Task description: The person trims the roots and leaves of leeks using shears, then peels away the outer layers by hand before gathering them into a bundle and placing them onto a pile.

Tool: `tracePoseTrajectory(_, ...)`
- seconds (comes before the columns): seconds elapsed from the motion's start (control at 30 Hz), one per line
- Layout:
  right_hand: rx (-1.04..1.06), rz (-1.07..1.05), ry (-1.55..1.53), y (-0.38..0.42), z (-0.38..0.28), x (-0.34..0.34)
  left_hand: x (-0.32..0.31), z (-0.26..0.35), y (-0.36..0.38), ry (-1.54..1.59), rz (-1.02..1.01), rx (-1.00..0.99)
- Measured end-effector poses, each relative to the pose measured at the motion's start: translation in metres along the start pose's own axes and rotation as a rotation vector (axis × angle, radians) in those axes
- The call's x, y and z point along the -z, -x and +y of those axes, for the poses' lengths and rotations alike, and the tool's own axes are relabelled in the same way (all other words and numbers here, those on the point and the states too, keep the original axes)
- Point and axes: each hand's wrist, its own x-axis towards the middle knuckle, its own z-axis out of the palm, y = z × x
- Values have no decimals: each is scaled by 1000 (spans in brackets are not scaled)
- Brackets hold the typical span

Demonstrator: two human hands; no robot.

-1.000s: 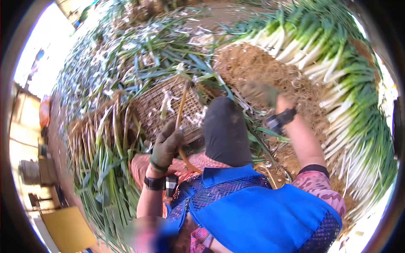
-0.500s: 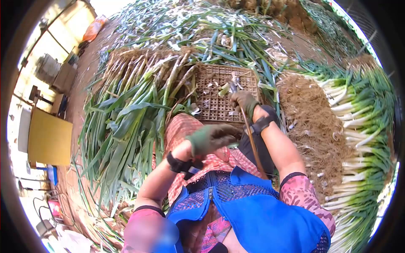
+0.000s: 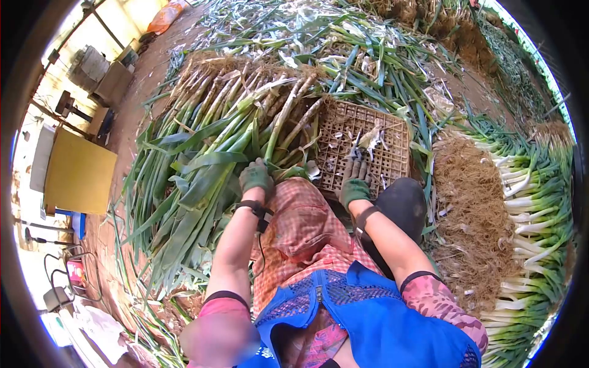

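Note:
My left hand (image 3: 256,176), in a green glove, has its fingers curled against a leek stalk (image 3: 277,130) at the right side of a large pile of untrimmed leeks (image 3: 202,132). At the near edge of a tan plastic crate (image 3: 397,161), my right hand (image 3: 355,183) lies palm down, fingers stretched forward. A small dark object (image 3: 356,147) lies just beyond its fingertips; what it is cannot be made out. Pale leek scraps (image 3: 370,138) rest on the crate's grid surface.
Rooty, white-stemmed leeks (image 3: 534,239) form a long row on the right, roots (image 3: 472,227) facing inward. Leaf litter (image 3: 294,27) covers the ground ahead. A yellow board (image 3: 80,172) and boxes (image 3: 113,83) stand at the left.
My left hand has moved forward and left from above my lap to the leeks. The long brown stick is gone from my right hand, whose fingers have straightened. The view has shifted left.

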Motion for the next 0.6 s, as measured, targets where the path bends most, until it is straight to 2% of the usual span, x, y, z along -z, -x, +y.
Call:
tracePoseTrajectory(0.03,-64,-193,-38,-8,1,4,15,2,0,69,-48,11)
tracePoseTrajectory(0.07,-138,-259,-7,-18,6,-22,30,3,7,201,44,-1)
tracePoseTrajectory(0.13,-243,-374,-151,-28,14,-25,69,4,19,537,-98,-104)
tracePoseTrajectory(0.17,-264,-269,-220,-24,17,-25,86,7,32,912,-336,-43)
tracePoseTrajectory(0.2,-374,-334,-252,-25,21,-14,97,12,44,946,-431,-45)
tracePoseTrajectory(0.27,-460,-428,-201,-23,23,8,106,28,65,1030,-608,-61)
tracePoseTrajectory(0.33,-449,-422,-338,-28,33,15,69,45,83,1002,-551,-56)
tracePoseTrajectory(0.4,-385,-413,-530,-23,47,21,-17,42,85,1156,-451,-189)
tracePoseTrajectory(0.5,-193,-461,-926,18,59,40,-16,60,109,1198,-352,-95)
tracePoseTrajectory(0.57,-16,-506,-944,78,37,126,26,71,129,1104,-291,-9)
tracePoseTrajectory(0.6,67,-562,-970,105,35,127,19,69,130,1108,-286,16)
